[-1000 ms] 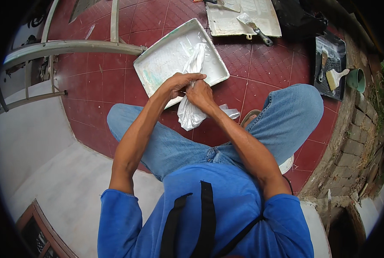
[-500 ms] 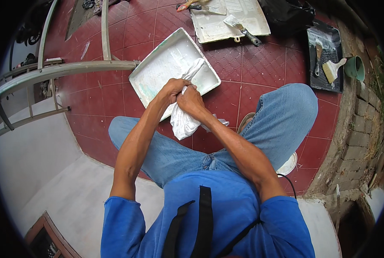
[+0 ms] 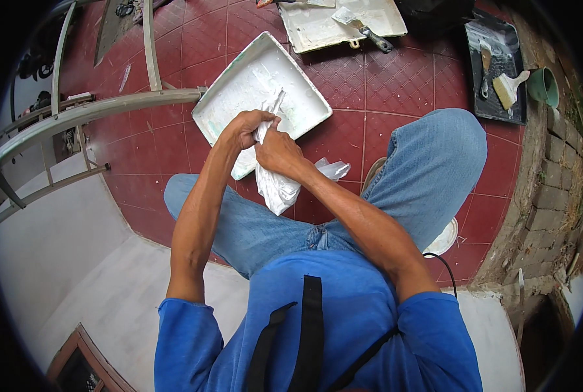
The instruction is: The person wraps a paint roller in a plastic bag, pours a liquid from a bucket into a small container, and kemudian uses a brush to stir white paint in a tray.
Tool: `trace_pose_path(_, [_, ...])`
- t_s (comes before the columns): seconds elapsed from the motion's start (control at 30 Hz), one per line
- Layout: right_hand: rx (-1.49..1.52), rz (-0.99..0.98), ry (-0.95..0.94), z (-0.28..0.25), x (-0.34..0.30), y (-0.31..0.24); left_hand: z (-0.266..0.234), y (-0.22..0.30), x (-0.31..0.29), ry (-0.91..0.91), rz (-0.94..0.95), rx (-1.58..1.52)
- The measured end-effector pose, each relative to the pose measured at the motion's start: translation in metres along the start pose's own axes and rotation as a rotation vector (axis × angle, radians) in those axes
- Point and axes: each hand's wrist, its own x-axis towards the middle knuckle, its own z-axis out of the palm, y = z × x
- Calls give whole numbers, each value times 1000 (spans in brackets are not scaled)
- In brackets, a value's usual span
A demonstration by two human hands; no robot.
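Observation:
Both hands grip a bunched white plastic bag [image 3: 277, 191] over the near part of a white paint tray [image 3: 307, 104]. My left hand [image 3: 247, 129] pinches it at the narrow, twisted part, with thumb and fingers closed. Just to the right and nearer to me, my right hand [image 3: 279, 153] is wrapped round the bag. A thin twisted end sticks out beyond the hands over the tray, while the loose, crumpled part hangs toward my lap. Beside my right wrist lies a crumpled translucent plastic piece [image 3: 334, 170]; whether it joins the bag is hidden. White and greenish paint smears coat the tray.
Farther off, a cream tray [image 3: 314, 40] holds a paint-stained scraper [image 3: 363, 30]. A black paint tray [image 3: 497, 110] with a wide brush [image 3: 510, 89] lies at the right, beside a green pot [image 3: 543, 87]. A metal frame [image 3: 118, 102] reaches in from the left. A white round lid [image 3: 444, 239] sits by my right knee.
Both hands have shifted slightly left and nearer to me relative to the tray, the bag moving with them. The bag's far end now looks shorter and thinner. The view has tilted slightly.

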Motion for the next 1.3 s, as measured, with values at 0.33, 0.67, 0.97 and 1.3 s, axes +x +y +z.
trace_pose_path(0.33, [72, -13, 64, -2, -4, 0, 15, -1, 1, 125, 94, 188])
trace_pose_path(0.67, [121, -26, 45, 4, -11, -2, 5, 7, 18, 93, 90, 250])
trace_pose_path(0.97, [135, 5, 13, 4, -11, -3, 12, 10, 17, 112, 110, 409])
trace_pose_path(1.3, [141, 11, 30, 3, -11, -3, 13, 13, 20, 122, 122, 471])
